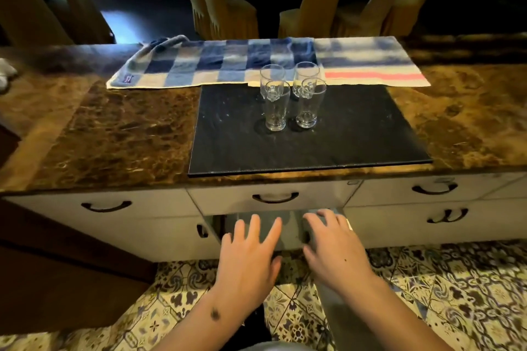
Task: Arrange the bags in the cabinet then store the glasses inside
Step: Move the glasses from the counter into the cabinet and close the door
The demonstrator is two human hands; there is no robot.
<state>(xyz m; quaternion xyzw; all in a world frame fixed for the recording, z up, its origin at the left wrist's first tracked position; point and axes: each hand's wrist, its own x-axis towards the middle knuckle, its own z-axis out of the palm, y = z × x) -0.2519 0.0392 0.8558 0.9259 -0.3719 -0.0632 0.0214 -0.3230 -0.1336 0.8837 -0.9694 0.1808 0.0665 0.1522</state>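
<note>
Several clear glasses (pixel 291 95) stand upright in a tight group on a black mat (pixel 356 134) on the marble counter. Below the middle drawer the cabinet opening (pixel 219 225) shows dark, with grey bags (pixel 288 232) inside it. My left hand (pixel 251 259) lies flat with fingers spread on the grey bags at the opening. My right hand (pixel 333 248) rests beside it on the same grey surface, fingers spread and slightly bent. Neither hand grips anything. The inside of the cabinet is mostly hidden.
A blue checked towel (pixel 216 61) and a striped cloth (pixel 370 65) lie along the counter's far edge. White drawers with black handles (pixel 275 198) run under the counter (pixel 114 128). An open cabinet door (pixel 333 308) hangs near my right arm. Covered chairs (pixel 222 8) stand beyond. Patterned floor tiles lie below.
</note>
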